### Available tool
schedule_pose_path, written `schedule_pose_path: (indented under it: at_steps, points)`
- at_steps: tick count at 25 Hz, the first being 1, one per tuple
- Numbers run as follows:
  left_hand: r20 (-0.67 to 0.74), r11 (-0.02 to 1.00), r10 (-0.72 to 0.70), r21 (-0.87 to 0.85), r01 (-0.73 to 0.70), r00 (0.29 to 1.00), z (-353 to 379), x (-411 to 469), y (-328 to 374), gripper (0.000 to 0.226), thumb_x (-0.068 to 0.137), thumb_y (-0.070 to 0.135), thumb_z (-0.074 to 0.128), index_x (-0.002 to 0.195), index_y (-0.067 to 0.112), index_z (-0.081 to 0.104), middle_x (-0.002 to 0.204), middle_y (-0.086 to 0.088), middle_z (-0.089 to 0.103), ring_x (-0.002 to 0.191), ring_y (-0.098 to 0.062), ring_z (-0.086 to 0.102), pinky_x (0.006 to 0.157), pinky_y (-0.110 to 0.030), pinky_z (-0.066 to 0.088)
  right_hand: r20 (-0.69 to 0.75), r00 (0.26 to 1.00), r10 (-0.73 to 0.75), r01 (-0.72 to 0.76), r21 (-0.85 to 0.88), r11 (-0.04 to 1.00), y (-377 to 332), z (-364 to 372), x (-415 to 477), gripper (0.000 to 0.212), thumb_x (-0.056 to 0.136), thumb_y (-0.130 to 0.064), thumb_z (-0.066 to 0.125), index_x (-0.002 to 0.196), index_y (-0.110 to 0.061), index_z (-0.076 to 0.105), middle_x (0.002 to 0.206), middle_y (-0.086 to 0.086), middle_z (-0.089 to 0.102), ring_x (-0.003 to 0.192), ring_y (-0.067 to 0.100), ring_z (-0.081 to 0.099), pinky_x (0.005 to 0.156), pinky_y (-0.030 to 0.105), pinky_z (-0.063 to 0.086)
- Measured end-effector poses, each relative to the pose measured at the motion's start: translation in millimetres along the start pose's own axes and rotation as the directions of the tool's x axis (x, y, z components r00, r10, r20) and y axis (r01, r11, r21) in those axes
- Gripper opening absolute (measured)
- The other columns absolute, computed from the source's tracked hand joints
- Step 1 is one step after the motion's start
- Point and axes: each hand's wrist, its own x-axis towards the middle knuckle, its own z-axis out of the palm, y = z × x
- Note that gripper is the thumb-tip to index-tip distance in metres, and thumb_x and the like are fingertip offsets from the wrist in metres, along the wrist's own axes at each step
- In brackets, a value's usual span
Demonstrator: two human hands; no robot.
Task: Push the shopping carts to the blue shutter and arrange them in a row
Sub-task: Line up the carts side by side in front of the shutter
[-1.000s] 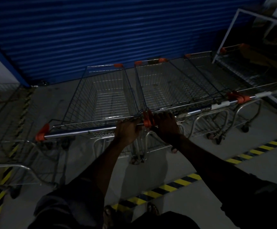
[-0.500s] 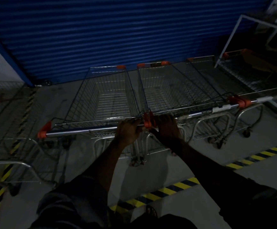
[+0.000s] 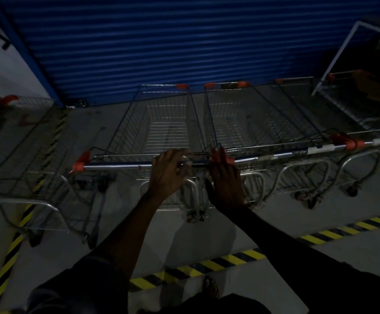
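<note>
Head view: my left hand (image 3: 166, 172) curled round left cart (image 3: 161, 123) handle; right hand (image 3: 226, 177) fingers pressed together on right cart (image 3: 248, 123) handle. Both carts side by side, noses near blue shutter (image 3: 184, 41). Judged remaining: final nudge, square up row.

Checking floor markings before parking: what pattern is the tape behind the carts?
Yellow and black diagonal stripes on the tape, clearest in the head view.

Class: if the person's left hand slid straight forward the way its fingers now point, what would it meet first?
Probably the rear wire panel of the silver wire shopping cart, just beyond the chrome handle bar that the left hand grips; depth is unclear.
</note>
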Motion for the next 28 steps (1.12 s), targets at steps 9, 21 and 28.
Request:
schedule_pose_path:
  at_steps: [9, 21, 28]
  points:
    - [-0.199, 0.974, -0.202, -0.147, 0.175, 0.959, -130.8, -73.6, -108.6, 0.030, 0.102, 0.044, 0.054, 0.118, 0.020, 0.064, 0.113, -0.002, 0.069, 0.103, -0.024, 0.064, 0.088, -0.039, 0.051, 0.036, 0.987, -0.159, 0.141, 0.308, 0.941, -171.8, 43.4, 35.5, 0.029, 0.090, -0.021, 0.061, 0.116, -0.009, 0.067, 0.119, 0.011, 0.063, 0.111, 0.036, 0.058, 0.090, 0.047, 0.048]
    - [-0.347, 0.912, -0.359, 0.067, 0.405, 0.866, -273.2, -183.2, -246.2, 0.032, 0.091, 0.024, 0.066, 0.123, 0.021, 0.061, 0.108, -0.007, 0.069, 0.100, -0.034, 0.064, 0.082, -0.044, 0.052, -0.072, 0.963, -0.260, 0.266, 0.408, 0.874, -366.3, 92.5, 103.7, 0.026, 0.094, -0.023, 0.063, 0.118, -0.011, 0.064, 0.117, 0.008, 0.062, 0.107, 0.032, 0.059, 0.092, 0.045, 0.047]
    - [-0.468, 0.799, -0.470, 0.136, 0.586, 0.749, -322.2, -211.0, -320.9, 0.026, 0.092, 0.019, 0.061, 0.118, 0.020, 0.059, 0.108, -0.005, 0.066, 0.098, -0.030, 0.062, 0.075, -0.042, 0.052, -0.008, 0.919, -0.393, 0.345, 0.497, 0.796, -429.1, 141.2, 156.0, 0.029, 0.092, -0.023, 0.059, 0.118, -0.010, 0.063, 0.116, 0.010, 0.062, 0.106, 0.033, 0.057, 0.086, 0.047, 0.049]
